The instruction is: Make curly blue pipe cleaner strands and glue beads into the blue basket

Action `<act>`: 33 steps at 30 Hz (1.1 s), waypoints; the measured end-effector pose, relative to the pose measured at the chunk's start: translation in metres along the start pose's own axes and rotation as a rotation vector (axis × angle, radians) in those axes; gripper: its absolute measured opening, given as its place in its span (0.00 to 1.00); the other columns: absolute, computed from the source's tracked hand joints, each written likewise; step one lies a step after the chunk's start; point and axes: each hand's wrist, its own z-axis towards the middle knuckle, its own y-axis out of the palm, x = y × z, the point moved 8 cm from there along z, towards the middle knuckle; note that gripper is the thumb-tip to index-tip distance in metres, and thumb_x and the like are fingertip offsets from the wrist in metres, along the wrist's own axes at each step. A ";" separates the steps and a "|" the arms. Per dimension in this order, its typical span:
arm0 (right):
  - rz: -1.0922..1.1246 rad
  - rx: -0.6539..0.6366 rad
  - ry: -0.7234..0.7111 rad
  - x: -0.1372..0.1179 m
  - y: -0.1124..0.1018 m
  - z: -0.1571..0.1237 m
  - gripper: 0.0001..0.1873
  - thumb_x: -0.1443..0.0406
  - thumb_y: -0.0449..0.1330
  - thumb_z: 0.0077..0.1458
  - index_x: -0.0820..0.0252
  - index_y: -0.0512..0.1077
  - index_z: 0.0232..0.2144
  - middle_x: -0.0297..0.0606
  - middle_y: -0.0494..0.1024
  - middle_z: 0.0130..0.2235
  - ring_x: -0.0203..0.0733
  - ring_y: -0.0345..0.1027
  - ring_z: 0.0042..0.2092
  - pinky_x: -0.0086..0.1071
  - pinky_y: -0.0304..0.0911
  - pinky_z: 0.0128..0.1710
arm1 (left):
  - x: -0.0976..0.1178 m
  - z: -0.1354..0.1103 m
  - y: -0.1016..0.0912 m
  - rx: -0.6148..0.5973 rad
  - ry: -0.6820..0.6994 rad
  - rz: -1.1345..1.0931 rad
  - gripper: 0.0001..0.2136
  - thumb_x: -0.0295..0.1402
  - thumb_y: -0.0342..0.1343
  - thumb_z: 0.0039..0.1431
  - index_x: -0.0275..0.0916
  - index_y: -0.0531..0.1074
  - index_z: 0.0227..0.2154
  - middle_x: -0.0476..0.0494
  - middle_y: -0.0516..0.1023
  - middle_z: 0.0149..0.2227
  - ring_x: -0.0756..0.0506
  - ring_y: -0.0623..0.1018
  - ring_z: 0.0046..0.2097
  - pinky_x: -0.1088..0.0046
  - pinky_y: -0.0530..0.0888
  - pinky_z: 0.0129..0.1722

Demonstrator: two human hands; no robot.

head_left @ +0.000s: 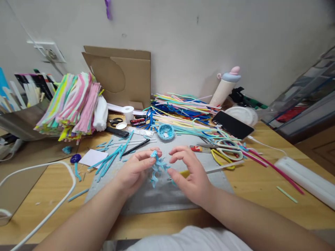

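Pinching a curly light-blue fuzzy piece (pixel 157 169) between thumb and fingertips, the left hand (pixel 137 165) has its grip closed on the top end, so the frilly strands dangle just below it, over a grey mat (pixel 157 204). Right hand (pixel 192 172) is just beside that, fingers loosely curled and spread with a gap to the thumb; can't really tell if it's touching the strands. Straight beyond the left grip there's a little blue fuzzy bowl (pixel 166 136), with a messy heap of colorful pipe cleaners (pixel 180 108) behind it. Loose blue strips (pixel 115 157) are scattered left of that same grip, and some white-handled scissors (pixel 225 150) sit beyond the right hand, with a dark phone (pixel 232 124) farther back on the wooden table (pixel 261 202).
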 end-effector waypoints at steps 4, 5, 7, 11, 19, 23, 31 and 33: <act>0.079 -0.025 0.042 -0.004 -0.001 0.003 0.04 0.67 0.63 0.51 0.54 0.73 0.31 0.38 0.73 0.41 0.48 0.65 0.47 0.46 0.48 0.54 | -0.001 0.001 0.008 -0.015 0.008 0.006 0.11 0.36 0.71 0.38 0.39 0.81 0.27 0.46 0.78 0.39 0.44 0.72 0.44 0.71 0.66 0.42; 0.120 -0.033 0.064 -0.002 -0.001 0.004 0.02 0.67 0.62 0.51 0.55 0.73 0.30 0.38 0.74 0.39 0.47 0.65 0.47 0.46 0.50 0.54 | -0.001 0.001 0.011 -0.024 0.004 0.007 0.10 0.36 0.70 0.39 0.39 0.81 0.27 0.46 0.78 0.38 0.44 0.73 0.43 0.72 0.66 0.42; 0.198 -0.064 0.099 0.002 -0.001 0.008 0.02 0.66 0.61 0.53 0.56 0.72 0.28 0.37 0.75 0.37 0.44 0.67 0.44 0.42 0.55 0.51 | 0.002 0.002 0.015 -0.052 -0.014 0.013 0.10 0.37 0.69 0.42 0.39 0.81 0.28 0.46 0.79 0.35 0.45 0.74 0.39 0.71 0.66 0.40; 0.371 -0.180 0.200 0.015 0.004 0.013 0.06 0.63 0.61 0.54 0.58 0.71 0.28 0.36 0.76 0.35 0.41 0.69 0.40 0.37 0.63 0.44 | 0.011 0.004 0.024 -0.140 -0.064 0.044 0.10 0.34 0.69 0.43 0.36 0.81 0.30 0.44 0.80 0.33 0.46 0.75 0.33 0.70 0.66 0.37; 0.501 -0.214 0.309 0.031 0.000 0.020 0.09 0.59 0.62 0.52 0.59 0.72 0.30 0.35 0.74 0.32 0.39 0.67 0.35 0.34 0.63 0.38 | 0.019 0.019 0.035 -0.195 -0.068 0.077 0.12 0.35 0.71 0.38 0.36 0.80 0.27 0.46 0.78 0.28 0.47 0.73 0.31 0.71 0.65 0.35; 0.446 -0.153 0.279 0.029 -0.011 0.026 0.08 0.60 0.62 0.51 0.59 0.72 0.28 0.34 0.73 0.32 0.40 0.66 0.36 0.35 0.61 0.41 | 0.024 0.026 0.035 -0.167 -0.001 0.097 0.08 0.33 0.70 0.39 0.37 0.79 0.24 0.48 0.77 0.27 0.48 0.72 0.31 0.71 0.64 0.35; 0.362 -0.109 0.254 0.024 -0.018 0.026 0.06 0.61 0.62 0.50 0.59 0.72 0.27 0.33 0.73 0.29 0.39 0.65 0.34 0.34 0.61 0.38 | 0.025 0.026 0.033 -0.104 0.112 0.123 0.07 0.32 0.70 0.39 0.37 0.77 0.20 0.49 0.74 0.29 0.47 0.72 0.35 0.72 0.65 0.38; 0.378 -0.130 0.274 0.027 -0.014 0.025 0.08 0.60 0.62 0.50 0.59 0.71 0.27 0.33 0.74 0.27 0.38 0.66 0.32 0.33 0.62 0.35 | 0.024 0.025 0.032 -0.094 0.124 0.130 0.07 0.31 0.70 0.39 0.37 0.76 0.19 0.49 0.73 0.31 0.48 0.72 0.35 0.73 0.65 0.39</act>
